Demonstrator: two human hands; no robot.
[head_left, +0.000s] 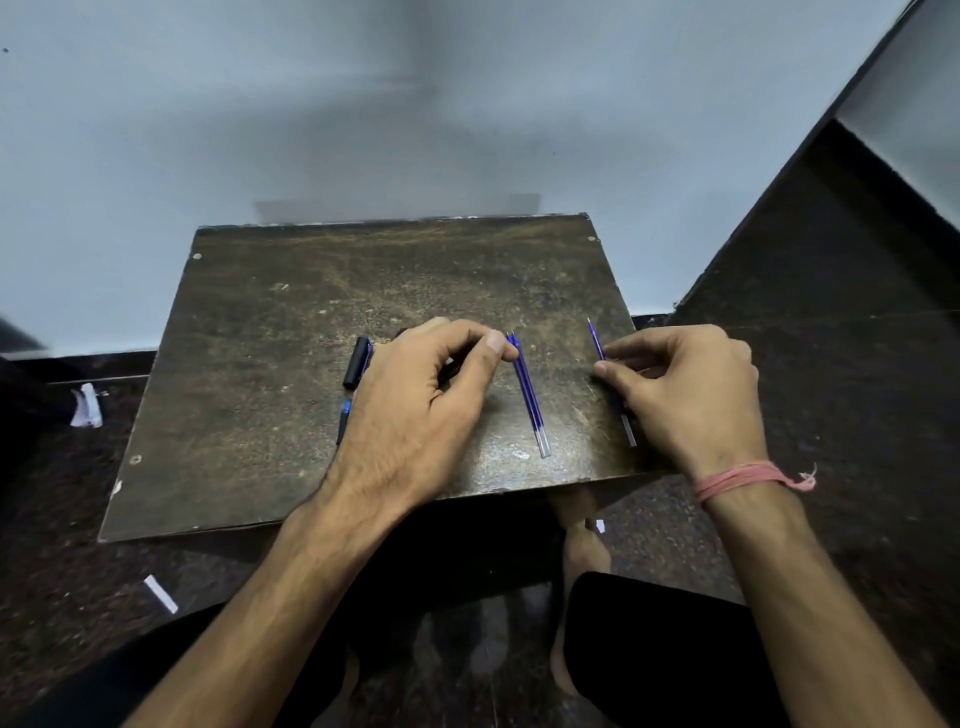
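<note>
While the single refill (596, 340) is pinched by the right hand (696, 400) just right of the paired refills (529, 400), these can be scattered if nudged by the curled left hand (415, 405), whose hold cannot be told.

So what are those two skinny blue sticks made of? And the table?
The two pen refills look like thin see-through plastic tubes. They are glossy, blue where ink fills them and clear at the near ends. The table top looks like dark brown wood or laminated board. It is matte, scratched and worn, with chipped pale edges. Which of the two it is, is hard to tell.
</note>
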